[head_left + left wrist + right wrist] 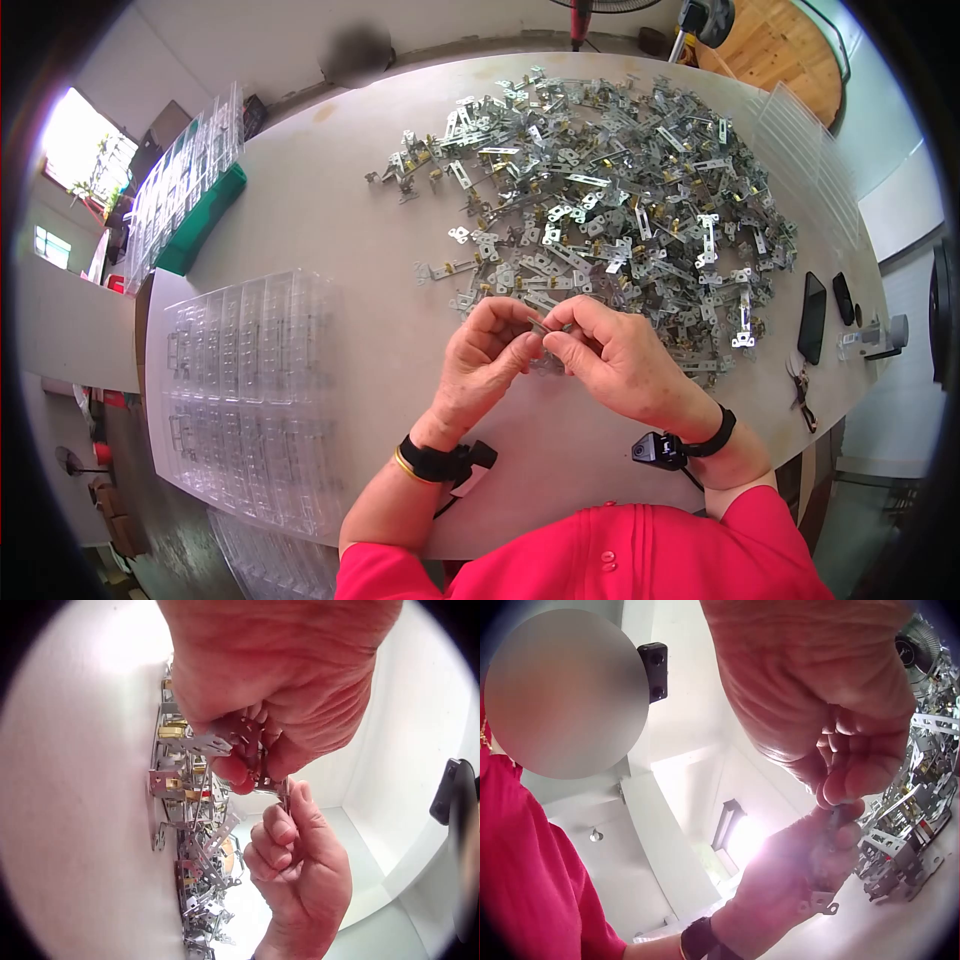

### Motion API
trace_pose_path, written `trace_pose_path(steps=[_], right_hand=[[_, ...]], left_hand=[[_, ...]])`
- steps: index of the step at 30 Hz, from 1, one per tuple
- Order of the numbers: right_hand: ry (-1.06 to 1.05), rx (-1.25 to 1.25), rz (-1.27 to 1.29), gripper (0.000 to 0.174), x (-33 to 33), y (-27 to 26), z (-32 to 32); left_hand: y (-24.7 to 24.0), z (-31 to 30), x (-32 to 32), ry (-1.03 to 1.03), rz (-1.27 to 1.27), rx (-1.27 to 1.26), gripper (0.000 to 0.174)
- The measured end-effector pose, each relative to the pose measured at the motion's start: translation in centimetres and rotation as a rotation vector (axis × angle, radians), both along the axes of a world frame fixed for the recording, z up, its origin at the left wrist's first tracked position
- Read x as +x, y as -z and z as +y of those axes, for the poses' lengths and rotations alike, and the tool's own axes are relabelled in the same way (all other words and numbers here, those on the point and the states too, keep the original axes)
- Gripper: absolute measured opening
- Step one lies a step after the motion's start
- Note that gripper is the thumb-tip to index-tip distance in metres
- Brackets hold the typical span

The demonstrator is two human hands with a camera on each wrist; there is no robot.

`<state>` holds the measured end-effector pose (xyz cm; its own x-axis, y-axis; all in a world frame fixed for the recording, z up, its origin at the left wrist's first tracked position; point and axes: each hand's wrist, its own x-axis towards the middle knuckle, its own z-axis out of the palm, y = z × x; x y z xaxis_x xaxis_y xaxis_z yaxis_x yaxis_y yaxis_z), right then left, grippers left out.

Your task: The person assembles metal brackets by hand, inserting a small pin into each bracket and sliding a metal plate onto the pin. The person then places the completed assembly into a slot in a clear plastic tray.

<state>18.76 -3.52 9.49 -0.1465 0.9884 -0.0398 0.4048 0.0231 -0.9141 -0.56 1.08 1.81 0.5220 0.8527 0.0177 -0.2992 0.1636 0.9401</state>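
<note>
My left hand (pixel 485 350) and right hand (pixel 622 360) meet at the near edge of a heap of metal brackets (pixel 610 190). Between them is a small metal bracket (pixel 823 904), mostly covered by fingers. Its flat, holed end sticks out below the left hand in the right wrist view. Curled left fingers grip the bracket, while the right thumb and forefinger pinch at its other end, as the left wrist view shows. Many heaped brackets carry brass-coloured pieces (pixel 172 732).
Clear plastic trays (pixel 250 390) lie at the left; more stand in a green bin (pixel 205 220) behind. Clear ridged sheets (pixel 810 160) lie at the far right. A phone (pixel 812 318) and pliers (pixel 801 395) lie by the right edge.
</note>
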Motion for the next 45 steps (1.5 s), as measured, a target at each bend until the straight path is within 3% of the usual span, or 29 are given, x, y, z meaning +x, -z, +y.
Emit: trace_pose_path(steps=[10, 14, 19, 27, 45], right_hand=[[0.029, 0.131, -0.156, 0.009, 0.2, 0.1, -0.1], [0.094, 0.225, 0.079, 0.005, 0.2, 0.8, 0.0], [0.160, 0.109, 0.244, 0.005, 0.4, 0.1, -0.1], [0.089, 0.050, -0.018, 0.007, 0.2, -0.3, -0.1], [0.069, 0.085, -0.127, 0.009, 0.6, -0.8, -0.1]], left_hand=[[-0.4, -0.3, 0.5, 0.077, 0.037, -0.024, 0.022], [-0.6, -0.4, 0.4, 0.124, 0.053, -0.016, 0.022], [-0.4, 0.3, 0.0, -0.041, -0.204, -0.175, 0.017], [-0.2, 0.7, -0.4, -0.060, -0.290, -0.224, 0.016], [-0.1, 0.6, -0.4, -0.026, -0.285, -0.165, 0.016]])
